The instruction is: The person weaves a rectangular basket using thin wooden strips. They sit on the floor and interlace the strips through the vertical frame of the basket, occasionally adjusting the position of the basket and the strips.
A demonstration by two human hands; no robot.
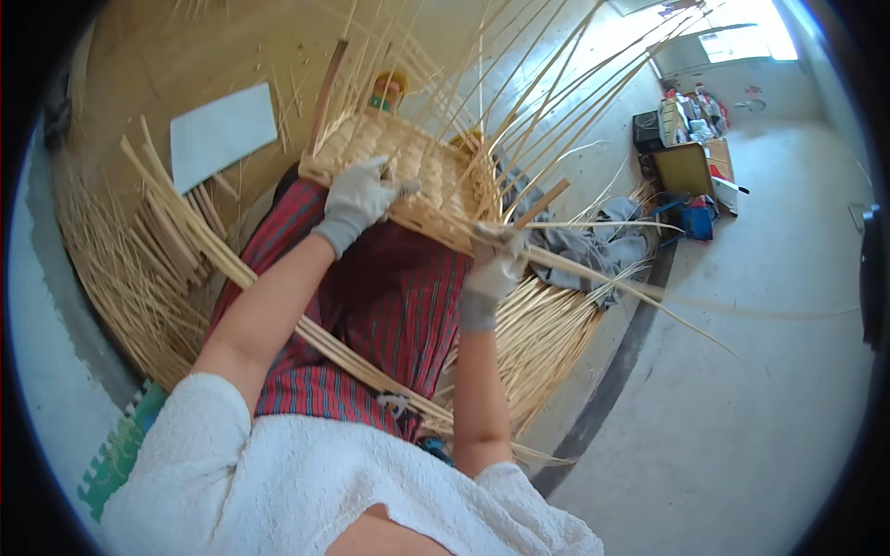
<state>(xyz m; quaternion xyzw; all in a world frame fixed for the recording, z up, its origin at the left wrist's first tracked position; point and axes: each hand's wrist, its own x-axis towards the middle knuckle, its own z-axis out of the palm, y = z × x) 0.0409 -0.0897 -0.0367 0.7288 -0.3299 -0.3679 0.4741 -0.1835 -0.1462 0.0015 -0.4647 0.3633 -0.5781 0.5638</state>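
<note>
left hand (357, 196) holds woven basket (408, 156)

I can't read a single word, number or sign from where I stand. Taking the woven basket (422, 167) as my mark, the board (222, 134) to its left turns up a plain pale face. The jumbled pile of goods (697, 116), well off to the basket's right, is too small and blurred for me to make out any print.
</note>
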